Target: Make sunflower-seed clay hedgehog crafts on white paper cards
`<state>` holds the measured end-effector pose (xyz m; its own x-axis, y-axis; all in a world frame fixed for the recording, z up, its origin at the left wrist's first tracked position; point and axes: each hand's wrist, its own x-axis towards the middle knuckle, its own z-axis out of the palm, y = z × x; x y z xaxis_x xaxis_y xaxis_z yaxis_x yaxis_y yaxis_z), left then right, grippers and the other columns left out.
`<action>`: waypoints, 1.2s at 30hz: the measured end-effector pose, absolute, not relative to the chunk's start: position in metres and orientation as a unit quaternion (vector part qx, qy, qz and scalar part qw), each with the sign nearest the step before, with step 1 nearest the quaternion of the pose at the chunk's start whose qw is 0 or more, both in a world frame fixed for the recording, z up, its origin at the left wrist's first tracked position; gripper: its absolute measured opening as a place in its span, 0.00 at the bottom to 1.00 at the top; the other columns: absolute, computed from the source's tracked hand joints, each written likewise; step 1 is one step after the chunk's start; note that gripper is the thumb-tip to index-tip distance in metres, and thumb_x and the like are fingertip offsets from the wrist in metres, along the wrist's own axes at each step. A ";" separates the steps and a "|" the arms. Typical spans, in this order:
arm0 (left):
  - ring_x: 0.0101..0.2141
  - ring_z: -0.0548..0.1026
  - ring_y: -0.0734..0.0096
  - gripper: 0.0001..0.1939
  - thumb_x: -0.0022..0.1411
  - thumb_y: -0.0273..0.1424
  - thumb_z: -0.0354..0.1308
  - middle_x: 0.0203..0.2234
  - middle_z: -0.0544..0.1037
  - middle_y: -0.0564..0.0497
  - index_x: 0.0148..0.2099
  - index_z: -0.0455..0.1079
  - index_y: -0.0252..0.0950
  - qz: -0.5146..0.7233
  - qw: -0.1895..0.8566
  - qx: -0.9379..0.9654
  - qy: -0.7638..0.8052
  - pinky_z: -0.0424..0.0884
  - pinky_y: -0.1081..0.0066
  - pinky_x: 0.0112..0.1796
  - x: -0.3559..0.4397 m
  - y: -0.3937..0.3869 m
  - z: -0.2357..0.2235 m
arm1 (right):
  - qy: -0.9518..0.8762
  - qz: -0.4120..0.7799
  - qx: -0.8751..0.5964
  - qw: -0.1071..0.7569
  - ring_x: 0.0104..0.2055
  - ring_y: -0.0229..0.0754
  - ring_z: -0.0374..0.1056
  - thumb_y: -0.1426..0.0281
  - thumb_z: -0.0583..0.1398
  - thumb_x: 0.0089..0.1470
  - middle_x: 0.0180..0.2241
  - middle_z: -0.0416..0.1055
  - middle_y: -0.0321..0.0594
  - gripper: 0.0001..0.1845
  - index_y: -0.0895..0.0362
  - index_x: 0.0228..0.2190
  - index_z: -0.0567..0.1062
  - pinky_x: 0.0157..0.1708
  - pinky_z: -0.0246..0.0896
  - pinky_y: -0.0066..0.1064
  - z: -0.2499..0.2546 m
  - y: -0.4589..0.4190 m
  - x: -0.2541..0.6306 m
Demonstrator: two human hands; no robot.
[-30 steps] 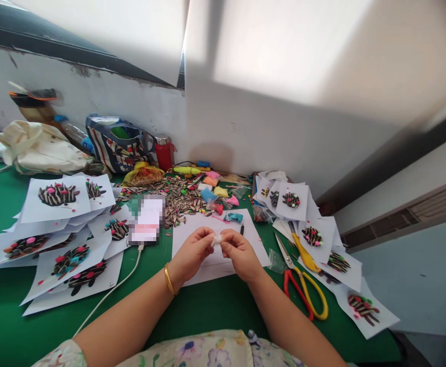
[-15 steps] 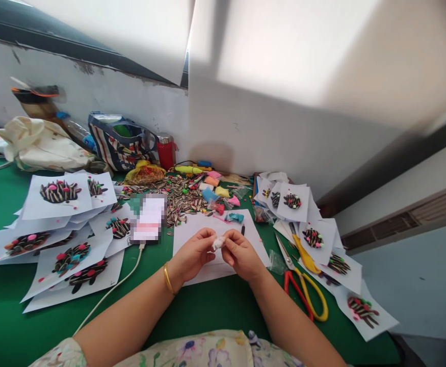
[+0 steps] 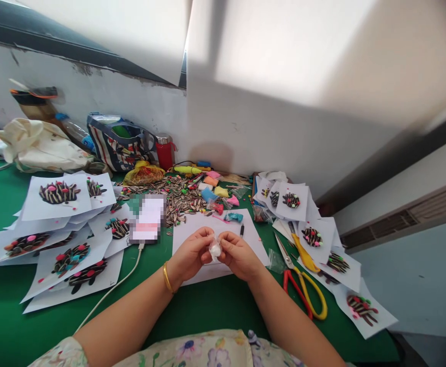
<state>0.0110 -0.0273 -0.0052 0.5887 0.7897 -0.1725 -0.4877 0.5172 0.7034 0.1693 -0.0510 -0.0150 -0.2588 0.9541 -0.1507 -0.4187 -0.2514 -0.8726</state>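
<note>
Plastic-wrapped white lump [image 3: 215,249] is at clock centre, held up over white paper; 12 = far side, 6 = wearer. Both hands are close tog., fingertips pinching it from either side: L hand [image 3: 194,255] at 9, R hand [image 3: 240,255] at 3.

Green tabletop [image 3: 211,316] carries everything. L stack of sheets [image 3: 58,211], approx. 9–10 o'clock, is fanned & overlapping, w/ dark striped-seed pics & bright dots. R stack of sheets [image 3: 345,275], 2–4 o'clock, has similar pics & trails toward the table edge. Cream cloth bag [image 3: 50,150] slumps at 10, nr the wall; striped tote [image 3: 121,145] stands btwn 10 & 11, next to it.

White paper [image 3: 192,229] lies flat under the hands. Sunflower seeds [image 3: 180,196] spread loose at 11. Scissors [image 3: 297,278], 3–4 o'clock, lie w/ blades ajar, one handle red, one yellow. Phone [image 3: 148,219], screen pixelated, is at 10, w/ white cable [image 3: 133,270] plugged in. Red flask [image 3: 164,153] is upright at 11, beside the tote.

Smaller bits: gold bangle [image 3: 166,278] on L wrist; yellow packet [image 3: 221,191] nr 12; blue packet [image 3: 233,217] at 1; black pen [image 3: 241,231] nr 2, on the paper.
</note>
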 end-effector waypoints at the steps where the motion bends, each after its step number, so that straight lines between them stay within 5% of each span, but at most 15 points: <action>1: 0.17 0.58 0.84 0.11 0.57 0.34 0.64 0.19 0.66 0.58 0.35 0.65 0.36 0.391 0.825 0.316 0.258 0.49 0.80 0.19 0.011 -0.027 -0.006 | -0.365 0.713 -0.356 0.480 0.24 0.32 0.59 0.61 0.67 0.48 0.26 0.66 0.32 0.14 0.55 0.31 0.70 0.25 0.56 0.24 -0.014 -0.051 0.171; 9: 0.24 0.68 0.78 0.13 0.50 0.33 0.68 0.24 0.71 0.56 0.34 0.68 0.35 0.381 0.782 0.376 0.318 0.62 0.77 0.26 0.012 -0.025 -0.012 | -0.361 0.759 -0.336 0.425 0.22 0.30 0.55 0.74 0.68 0.37 0.21 0.64 0.31 0.09 0.58 0.26 0.76 0.23 0.47 0.24 -0.017 -0.053 0.178; 15: 0.24 0.69 0.77 0.14 0.48 0.33 0.70 0.24 0.73 0.54 0.32 0.70 0.33 0.331 0.811 0.371 0.307 0.64 0.76 0.26 0.012 -0.028 -0.010 | -0.353 0.776 -0.339 0.398 0.25 0.32 0.59 0.73 0.67 0.36 0.21 0.66 0.34 0.07 0.60 0.24 0.80 0.28 0.52 0.26 -0.022 -0.059 0.175; 24: 0.33 0.71 0.75 0.12 0.58 0.38 0.63 0.31 0.74 0.53 0.43 0.73 0.39 0.489 0.717 0.373 0.327 0.67 0.74 0.34 0.010 -0.021 -0.011 | -0.281 0.756 -0.311 0.504 0.26 0.29 0.57 0.69 0.69 0.44 0.30 0.70 0.35 0.16 0.58 0.38 0.80 0.28 0.54 0.23 -0.013 -0.054 0.169; 29: 0.35 0.71 0.72 0.16 0.58 0.42 0.63 0.36 0.76 0.49 0.44 0.76 0.36 0.443 0.712 0.411 0.356 0.67 0.73 0.36 0.009 -0.018 -0.015 | -0.274 0.766 -0.294 0.502 0.27 0.29 0.58 0.70 0.69 0.44 0.30 0.69 0.36 0.16 0.59 0.39 0.80 0.29 0.56 0.23 -0.016 -0.054 0.172; 36: 0.29 0.70 0.77 0.12 0.52 0.35 0.70 0.27 0.72 0.54 0.32 0.73 0.33 0.421 0.790 0.347 0.279 0.65 0.75 0.32 0.009 -0.021 -0.010 | -0.272 0.773 -0.299 0.489 0.28 0.31 0.60 0.70 0.70 0.43 0.32 0.70 0.38 0.11 0.59 0.32 0.80 0.29 0.55 0.24 -0.016 -0.058 0.167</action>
<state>0.0092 -0.0205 -0.0097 0.4897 0.8592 -0.1484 -0.4725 0.4046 0.7830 0.1675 -0.0577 -0.0161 -0.3436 0.9183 -0.1968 -0.5935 -0.3747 -0.7123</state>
